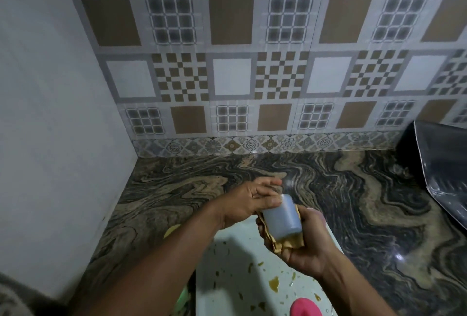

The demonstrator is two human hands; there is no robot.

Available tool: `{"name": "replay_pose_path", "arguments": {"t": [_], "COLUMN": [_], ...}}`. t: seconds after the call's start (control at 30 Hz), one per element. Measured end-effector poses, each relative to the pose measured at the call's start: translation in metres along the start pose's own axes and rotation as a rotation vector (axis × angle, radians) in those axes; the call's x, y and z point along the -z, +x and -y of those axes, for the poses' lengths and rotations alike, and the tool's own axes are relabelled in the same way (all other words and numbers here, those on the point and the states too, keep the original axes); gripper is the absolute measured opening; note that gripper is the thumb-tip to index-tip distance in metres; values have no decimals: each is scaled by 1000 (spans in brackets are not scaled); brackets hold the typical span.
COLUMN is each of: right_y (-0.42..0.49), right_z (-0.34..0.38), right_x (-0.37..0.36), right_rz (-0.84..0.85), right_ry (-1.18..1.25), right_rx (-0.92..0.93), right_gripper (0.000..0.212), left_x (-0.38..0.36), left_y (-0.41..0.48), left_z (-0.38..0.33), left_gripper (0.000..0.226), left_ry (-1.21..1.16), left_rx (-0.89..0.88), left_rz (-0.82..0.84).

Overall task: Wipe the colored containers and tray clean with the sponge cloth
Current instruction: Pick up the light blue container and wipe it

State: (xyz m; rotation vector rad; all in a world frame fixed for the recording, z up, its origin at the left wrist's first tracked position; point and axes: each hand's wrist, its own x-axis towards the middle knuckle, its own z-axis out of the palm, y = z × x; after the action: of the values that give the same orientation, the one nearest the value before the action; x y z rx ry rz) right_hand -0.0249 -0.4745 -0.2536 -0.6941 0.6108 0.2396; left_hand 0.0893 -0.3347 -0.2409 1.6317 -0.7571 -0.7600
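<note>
Above the far end of the tray [227,277], in the head view, we see the pale blue container [283,217] held tilted, its lower half bedded in the sponge cloth [290,243]. The right hand [308,247] curls its fingers round cloth and container from below. The left hand [247,202] grips the upper end, thumb on the wall and fingers curled behind. We judge this container is being wiped, and next it needs turning inside the cloth. A pink container [303,308] shows at the tray's near end, and the tray is stained brown.
</note>
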Motion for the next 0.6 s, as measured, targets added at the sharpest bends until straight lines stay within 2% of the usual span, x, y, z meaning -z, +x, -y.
{"name": "replay_pose_path", "arguments": {"t": [0.07,0.2,0.23,0.37,0.43,0.5,0.6], "right_y": [4,21,22,17,20,24,28], "right_z": [3,7,6,3,7,13,16], "right_x": [-2,-9,-10,-3,2,1,-8], "right_rz": [-4,-207,-192,-93,-99,-136,-246], "right_ry": [11,-101,-83,105,173,207,113], "right_rx": [60,327,315,1,-1,91,225], "right_gripper": [49,51,51,47,50,56,55], "left_x": [1,4,5,0,-3,-7,-16], "left_y": [1,11,12,10,10,8,3], "left_z": [0,-2,0,14,21,26,26], "left_gripper": [22,14,14,14,13,8,14], "left_ry": [-5,61,51,-67,-83,88,406], "left_rx": [39,-28,-42,-80,-112,-167,-291], "left_rz": [-5,-22,-12,-22,-99,-220,-388]}}
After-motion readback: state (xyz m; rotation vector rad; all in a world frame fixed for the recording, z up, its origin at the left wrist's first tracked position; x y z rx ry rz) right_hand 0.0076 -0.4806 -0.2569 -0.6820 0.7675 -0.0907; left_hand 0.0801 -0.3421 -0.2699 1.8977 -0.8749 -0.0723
